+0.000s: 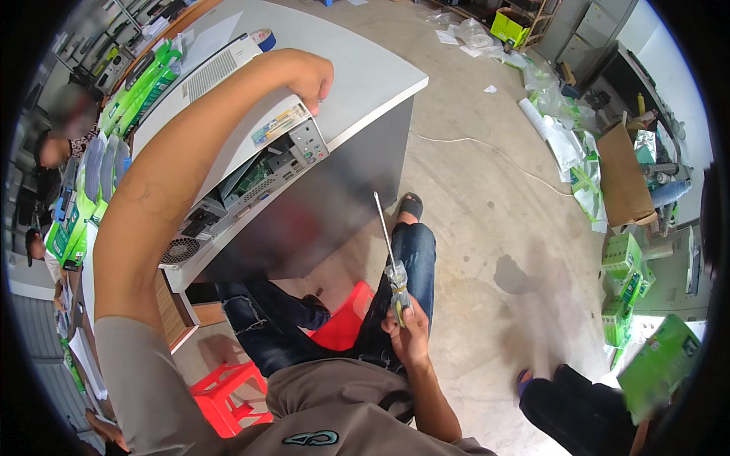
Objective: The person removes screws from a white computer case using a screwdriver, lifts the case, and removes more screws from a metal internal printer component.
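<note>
A desktop computer case [247, 182] lies on its side along the edge of the grey desk, its ported rear panel facing me and partly open to a green circuit board. Over it reaches my left arm, with my left hand [306, 78] closed at the far corner of the case. The fingertips are pressed together there; anything between them is hidden. Low in front of me, clear of the desk, my right hand [411, 331] grips the transparent handle of a screwdriver [397, 281]. Its long metal shaft points up and away from me.
A roll of blue tape [263, 39] and green packages [141, 87] sit on the desk [365, 57]. Red plastic stools [228, 395] stand below. To the right are a cardboard box [625, 175], green boxes [622, 254], a cable on the floor and another person [585, 414].
</note>
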Available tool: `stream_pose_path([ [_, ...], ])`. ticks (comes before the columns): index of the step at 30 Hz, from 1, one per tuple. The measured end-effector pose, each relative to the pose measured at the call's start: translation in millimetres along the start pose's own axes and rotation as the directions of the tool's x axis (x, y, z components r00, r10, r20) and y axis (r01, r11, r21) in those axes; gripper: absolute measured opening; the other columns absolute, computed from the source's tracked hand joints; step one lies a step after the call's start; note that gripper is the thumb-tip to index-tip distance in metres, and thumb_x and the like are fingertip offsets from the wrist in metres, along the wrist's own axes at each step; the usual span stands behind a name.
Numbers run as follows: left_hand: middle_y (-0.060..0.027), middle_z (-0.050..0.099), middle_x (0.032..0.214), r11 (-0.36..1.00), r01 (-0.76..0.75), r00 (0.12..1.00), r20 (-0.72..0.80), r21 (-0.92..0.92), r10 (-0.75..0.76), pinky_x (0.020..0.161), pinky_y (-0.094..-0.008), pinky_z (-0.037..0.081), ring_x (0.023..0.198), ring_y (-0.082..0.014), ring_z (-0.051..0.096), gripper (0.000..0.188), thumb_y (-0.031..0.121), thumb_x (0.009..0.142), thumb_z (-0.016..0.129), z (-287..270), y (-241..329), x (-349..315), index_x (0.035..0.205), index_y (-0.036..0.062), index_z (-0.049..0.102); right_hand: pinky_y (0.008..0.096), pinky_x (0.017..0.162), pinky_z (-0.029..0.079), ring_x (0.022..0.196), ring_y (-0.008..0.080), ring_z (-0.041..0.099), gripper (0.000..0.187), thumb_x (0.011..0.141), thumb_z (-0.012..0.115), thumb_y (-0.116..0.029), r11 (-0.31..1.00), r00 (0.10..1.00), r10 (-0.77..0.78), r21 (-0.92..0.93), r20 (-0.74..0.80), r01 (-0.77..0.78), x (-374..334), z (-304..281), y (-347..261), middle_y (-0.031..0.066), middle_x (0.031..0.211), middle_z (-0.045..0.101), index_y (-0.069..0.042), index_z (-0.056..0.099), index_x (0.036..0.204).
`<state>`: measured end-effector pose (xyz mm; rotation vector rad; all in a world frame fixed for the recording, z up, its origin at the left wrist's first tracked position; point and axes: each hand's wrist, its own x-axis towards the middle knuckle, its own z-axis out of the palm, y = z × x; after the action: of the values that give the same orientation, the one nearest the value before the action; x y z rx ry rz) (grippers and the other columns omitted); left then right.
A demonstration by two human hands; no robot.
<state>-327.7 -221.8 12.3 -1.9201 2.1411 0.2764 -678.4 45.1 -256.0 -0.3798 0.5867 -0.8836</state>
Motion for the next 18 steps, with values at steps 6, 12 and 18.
stream_pose_path([
  [6,-0.0108,0.071,0.077,0.970,0.132,0.975,0.206,-0.205,-0.089,0.059,-0.0359,0.052,0.064,-0.0203,0.069,0.021,0.011,0.076,0.079,26.0,-21.7,38.1,0.089,0.0026,0.066,0.0295,0.065,0.046,0.073,0.0126,0.056,0.049,0.098,0.063,-0.035,1.000,1.000,0.011,0.015,-0.026,-0.011,0.2,-4.1,0.2,0.0057,0.092,0.061,0.000,0.052,0.130],
  [12,-0.0118,0.072,0.080,0.941,0.158,0.976,0.189,-0.299,-0.104,0.060,-0.0320,0.055,0.064,-0.0192,0.069,0.018,0.007,0.077,0.078,22.6,-11.5,38.0,0.087,0.0003,0.065,0.0291,0.065,0.046,0.074,0.0133,0.057,0.042,0.099,0.063,-0.034,1.000,1.000,0.021,0.002,-0.011,-0.021,2.0,-5.0,1.5,0.0050,0.091,0.061,-0.002,0.055,0.125],
  [18,-0.0106,0.070,0.078,0.984,0.057,0.985,0.171,-0.168,-0.028,0.058,-0.0328,0.055,0.068,-0.0200,0.070,0.025,0.004,0.070,0.084,17.9,-6.7,25.1,0.087,0.0008,0.065,0.0297,0.067,0.047,0.076,0.0131,0.058,0.040,0.099,0.062,-0.031,1.000,0.999,0.020,0.017,-0.027,-0.019,0.4,-3.9,3.6,0.0056,0.093,0.063,-0.003,0.055,0.126],
])
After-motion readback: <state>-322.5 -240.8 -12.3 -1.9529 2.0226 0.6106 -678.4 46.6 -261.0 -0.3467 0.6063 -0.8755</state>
